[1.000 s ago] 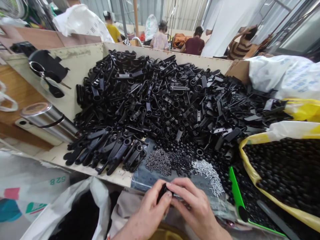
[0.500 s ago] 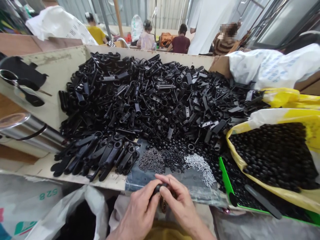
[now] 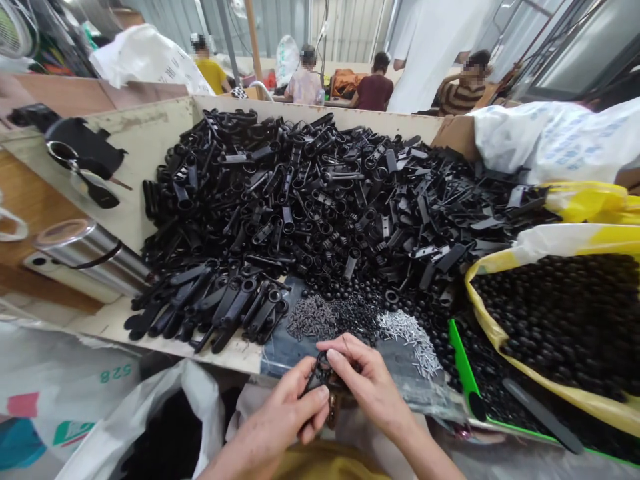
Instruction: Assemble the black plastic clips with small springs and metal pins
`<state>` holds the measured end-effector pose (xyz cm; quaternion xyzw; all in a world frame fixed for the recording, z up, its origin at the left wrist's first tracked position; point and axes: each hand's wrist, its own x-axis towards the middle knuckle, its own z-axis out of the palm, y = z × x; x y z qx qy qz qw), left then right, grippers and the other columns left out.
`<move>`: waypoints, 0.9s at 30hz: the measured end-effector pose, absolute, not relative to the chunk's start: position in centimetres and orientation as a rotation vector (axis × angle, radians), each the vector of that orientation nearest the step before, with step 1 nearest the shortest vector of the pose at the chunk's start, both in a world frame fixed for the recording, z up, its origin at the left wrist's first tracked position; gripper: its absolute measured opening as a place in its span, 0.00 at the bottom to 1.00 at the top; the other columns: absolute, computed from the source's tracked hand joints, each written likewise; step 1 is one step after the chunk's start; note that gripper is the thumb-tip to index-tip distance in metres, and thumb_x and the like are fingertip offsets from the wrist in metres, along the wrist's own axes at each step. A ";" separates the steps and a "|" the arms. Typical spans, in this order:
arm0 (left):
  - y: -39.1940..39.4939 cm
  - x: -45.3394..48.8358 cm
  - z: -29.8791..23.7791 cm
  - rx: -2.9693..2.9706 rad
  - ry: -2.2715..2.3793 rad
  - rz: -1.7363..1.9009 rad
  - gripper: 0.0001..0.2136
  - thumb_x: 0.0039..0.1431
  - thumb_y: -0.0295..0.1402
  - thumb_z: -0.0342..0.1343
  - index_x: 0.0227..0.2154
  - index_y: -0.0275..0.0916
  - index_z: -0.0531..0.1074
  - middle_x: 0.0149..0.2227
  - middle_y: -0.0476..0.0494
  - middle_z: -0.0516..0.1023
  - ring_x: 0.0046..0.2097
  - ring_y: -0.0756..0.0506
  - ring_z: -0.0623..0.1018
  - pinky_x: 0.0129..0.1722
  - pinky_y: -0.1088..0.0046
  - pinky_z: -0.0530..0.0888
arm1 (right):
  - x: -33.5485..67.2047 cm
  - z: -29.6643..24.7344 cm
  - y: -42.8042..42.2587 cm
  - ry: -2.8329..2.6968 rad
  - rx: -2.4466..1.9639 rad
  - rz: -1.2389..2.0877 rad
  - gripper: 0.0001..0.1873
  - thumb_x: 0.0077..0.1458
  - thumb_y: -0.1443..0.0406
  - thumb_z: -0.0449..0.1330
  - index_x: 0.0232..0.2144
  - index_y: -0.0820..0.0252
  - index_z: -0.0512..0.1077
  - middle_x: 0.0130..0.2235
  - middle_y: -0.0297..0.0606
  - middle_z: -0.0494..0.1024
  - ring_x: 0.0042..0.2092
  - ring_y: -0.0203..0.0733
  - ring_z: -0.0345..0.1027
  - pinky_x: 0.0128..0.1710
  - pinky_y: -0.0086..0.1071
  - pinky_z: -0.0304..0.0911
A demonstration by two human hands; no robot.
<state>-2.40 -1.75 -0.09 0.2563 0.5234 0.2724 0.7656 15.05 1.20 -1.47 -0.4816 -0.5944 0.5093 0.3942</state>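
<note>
My left hand (image 3: 293, 403) is closed around a small black plastic part (image 3: 319, 375) with a ring-like end, low at the centre in front of my lap. My right hand (image 3: 364, 373) pinches at the top of the same part, its thumb and fingertips against it. Fingers cover much of the part. Just beyond my hands, on a dark mat (image 3: 280, 353), lie a heap of small brownish-grey pins (image 3: 313, 317), a heap of small black pieces (image 3: 356, 317) and a scatter of silvery pins (image 3: 413, 337).
A big pile of black plastic parts (image 3: 285, 200) fills the bin, with similar long parts (image 3: 220, 307) laid front left. A steel flask (image 3: 100, 257) stands left. Right are a green tray edge (image 3: 464, 370) and a yellow-rimmed sack (image 3: 487, 320) of black balls. Several people sit beyond.
My left hand has turned and its fingers have shifted, so more of the black part shows. The right fingertips have moved slightly up. The whole view has swung a little left.
</note>
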 end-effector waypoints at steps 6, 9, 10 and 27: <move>-1.4 -2.6 0.8 0.511 1.087 0.560 0.60 0.45 0.51 0.70 0.69 0.25 0.41 0.23 0.55 0.71 0.24 0.53 0.61 0.26 0.76 0.55 | 15.5 -1.8 1.4 -1.595 -1.221 1.275 0.19 0.68 0.53 0.56 0.45 0.56 0.82 0.32 0.35 0.71 0.36 0.41 0.68 0.37 0.32 0.64; -1.3 -2.7 0.8 0.505 1.088 0.543 0.57 0.47 0.51 0.68 0.69 0.25 0.43 0.22 0.56 0.71 0.23 0.54 0.61 0.25 0.77 0.55 | 15.6 -2.0 0.8 -1.661 -1.222 1.234 0.17 0.67 0.55 0.58 0.48 0.55 0.81 0.33 0.35 0.71 0.36 0.40 0.68 0.36 0.31 0.64; -1.5 -2.8 0.6 0.523 1.083 0.533 0.53 0.49 0.51 0.67 0.68 0.26 0.46 0.22 0.56 0.70 0.22 0.54 0.60 0.24 0.77 0.54 | 15.6 -2.0 0.4 -1.686 -1.224 1.219 0.16 0.67 0.56 0.58 0.49 0.54 0.80 0.34 0.35 0.72 0.36 0.40 0.68 0.36 0.31 0.65; 2.4 -1.9 -2.0 2.156 1.804 0.456 0.07 0.65 0.28 0.53 0.37 0.41 0.76 0.30 0.43 0.85 0.32 0.37 0.84 0.28 0.67 0.68 | 19.3 -2.5 0.7 -1.896 -1.474 0.682 0.09 0.70 0.66 0.53 0.40 0.55 0.74 0.38 0.37 0.77 0.38 0.43 0.75 0.39 0.32 0.66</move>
